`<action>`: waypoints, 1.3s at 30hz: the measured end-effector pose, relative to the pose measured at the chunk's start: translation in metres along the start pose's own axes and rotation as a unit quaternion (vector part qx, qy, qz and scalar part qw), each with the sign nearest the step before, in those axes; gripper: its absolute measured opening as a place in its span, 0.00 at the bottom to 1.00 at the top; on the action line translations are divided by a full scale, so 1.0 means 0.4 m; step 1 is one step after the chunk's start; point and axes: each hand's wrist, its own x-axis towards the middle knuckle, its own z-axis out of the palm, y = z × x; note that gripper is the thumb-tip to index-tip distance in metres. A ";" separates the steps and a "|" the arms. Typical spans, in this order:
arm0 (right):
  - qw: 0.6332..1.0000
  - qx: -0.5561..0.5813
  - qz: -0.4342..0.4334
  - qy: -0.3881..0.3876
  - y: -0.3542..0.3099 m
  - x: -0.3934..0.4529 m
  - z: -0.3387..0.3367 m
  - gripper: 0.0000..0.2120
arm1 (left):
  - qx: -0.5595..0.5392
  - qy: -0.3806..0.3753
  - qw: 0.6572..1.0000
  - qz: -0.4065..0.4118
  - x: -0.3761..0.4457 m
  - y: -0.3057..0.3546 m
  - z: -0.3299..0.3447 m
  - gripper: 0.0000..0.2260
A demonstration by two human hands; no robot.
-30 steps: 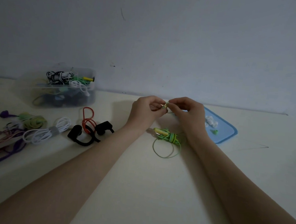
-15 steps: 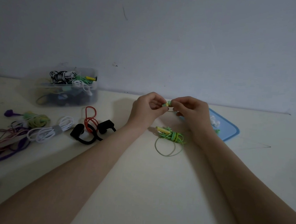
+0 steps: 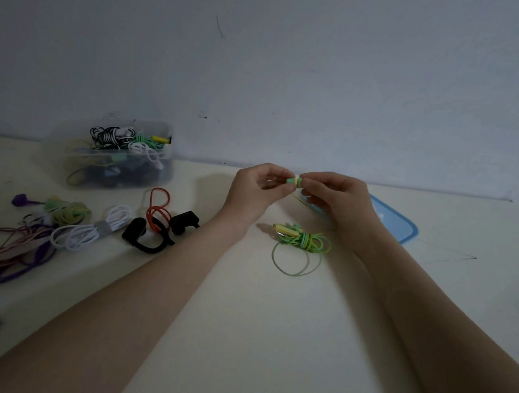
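Both hands are raised above the pale table near the far wall. My left hand (image 3: pixel 257 189) and my right hand (image 3: pixel 335 197) pinch a small green and yellow earbud (image 3: pixel 294 181) between their fingertips. A thin green cable runs down from the earbud under my right hand. Below the hands, a coiled bundle of green earphone cable (image 3: pixel 303 241) with a yellow plug lies on the table, one loose loop spread toward me.
A clear plastic box (image 3: pixel 73 172) full of tangled earphones stands at the back left. Black ear-hook earphones (image 3: pixel 153 233) with an orange cord, a bundled white cable (image 3: pixel 90 232) and purple and red cables (image 3: pixel 2 254) lie left. A blue lid (image 3: pixel 402 226) sits behind my right wrist.
Both hands have lifted a little and drawn slightly apart, so the green and yellow earbud now shows between the fingertips. The coiled bundle stays where it was.
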 end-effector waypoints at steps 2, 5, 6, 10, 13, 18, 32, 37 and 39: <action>0.999 0.036 0.013 -0.010 -0.003 -0.001 0.000 0.04 | -0.032 -0.012 0.999 -0.009 -0.001 0.004 -0.006 0.08; 0.996 0.080 0.039 -0.025 -0.008 -0.001 -0.002 0.04 | -0.054 -0.019 0.998 -0.019 -0.002 0.006 -0.012 0.07; 0.994 0.094 0.049 -0.031 -0.009 -0.002 -0.003 0.04 | -0.059 -0.021 0.998 -0.024 -0.002 0.006 -0.013 0.07; 0.986 0.135 0.079 -0.052 -0.012 0.000 -0.006 0.05 | -0.076 -0.027 0.996 -0.039 -0.002 0.008 -0.015 0.06; 0.982 0.152 0.101 -0.055 -0.012 0.002 -0.007 0.05 | -0.081 -0.029 0.995 -0.050 -0.001 0.006 -0.015 0.06; 0.976 0.168 0.125 -0.062 -0.010 0.005 -0.008 0.05 | -0.114 -0.032 0.990 -0.078 -0.003 0.006 -0.010 0.06; 0.964 0.229 0.125 -0.053 -0.006 0.007 -0.005 0.06 | -0.203 -0.054 0.972 -0.107 -0.002 0.009 -0.011 0.05; 0.965 0.222 0.123 -0.064 0.000 0.007 -0.008 0.07 | -0.173 -0.065 0.978 -0.097 -0.006 0.010 -0.009 0.06; 0.965 0.220 0.124 -0.067 -0.001 0.005 -0.008 0.07 | -0.190 -0.079 0.973 -0.104 -0.005 0.012 -0.013 0.06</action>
